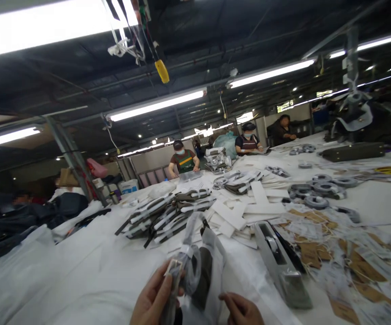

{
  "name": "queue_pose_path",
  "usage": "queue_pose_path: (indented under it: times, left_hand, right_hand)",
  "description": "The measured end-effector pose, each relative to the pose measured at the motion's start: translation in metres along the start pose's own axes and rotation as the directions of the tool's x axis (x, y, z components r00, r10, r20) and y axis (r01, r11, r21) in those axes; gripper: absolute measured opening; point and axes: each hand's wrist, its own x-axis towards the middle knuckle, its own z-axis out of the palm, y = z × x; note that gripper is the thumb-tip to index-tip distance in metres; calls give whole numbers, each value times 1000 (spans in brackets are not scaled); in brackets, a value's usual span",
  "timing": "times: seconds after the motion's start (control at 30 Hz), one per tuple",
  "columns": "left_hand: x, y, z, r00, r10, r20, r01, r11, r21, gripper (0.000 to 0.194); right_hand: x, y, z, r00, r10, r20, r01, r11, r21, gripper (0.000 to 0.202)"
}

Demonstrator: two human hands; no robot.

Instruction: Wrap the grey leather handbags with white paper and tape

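Observation:
My left hand [154, 293] is closed around the end of a dark strap with a rectangular metal buckle [174, 269]. Grey translucent wrapping [191, 271] covers a coiled part beside it, and a wider dark olive strip [203, 280] lies in pale wrapping to the right. My right hand [242, 310] is at the lower edge, its fingers curled close to that wrapping's right side; whether anything is between them is hidden. A grey tape dispenser [283, 266] stands right of my hands. Beyond them lie wrapped dark straps [178, 207] in a heap.
White strips [236, 214] lie scattered mid-table. Brown tags in clear plastic [357, 266] spread at the right, below grey wrapped rolls [320, 187]. White sheeting [63, 275] covers the left. Workers [184, 160] sit across the table. A yellow switch [162, 71] hangs overhead.

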Motion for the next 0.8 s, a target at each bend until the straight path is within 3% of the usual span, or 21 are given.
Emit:
queue_pose_path:
  times: [0.1,0.2,0.3,0.4,0.5,0.63,0.8]
  left_hand:
    - [-13,-3,12,999,16,-38,-17,1000,-12,62]
    - [-13,-1,9,997,-79,-4,78,990,-115,45]
    - [-6,2,-1,978,-154,141,174,974,-147,32]
    - [-1,5,-10,922,-181,342,218,973,-73,38]
    - [1,10,-16,855,-135,500,122,991,58,45]
    - [1,19,-20,780,-36,625,-59,990,131,49]
    - [4,21,-16,665,-16,747,-123,984,131,48]
  right_hand:
    - [-20,-28,-9,999,-37,11,37,999,-6,72]
    - [-36,-68,-11,993,-117,33,118,993,-22,61]
    - [-42,-108,-3,974,-121,193,128,991,-26,54]
    - [-43,-134,10,937,-61,345,53,998,31,54]
    - [-46,-147,23,907,-42,418,13,997,71,52]
    - [-51,-150,39,892,-29,452,-25,993,112,48]
    - [-49,-144,48,881,-21,473,-52,989,141,55]
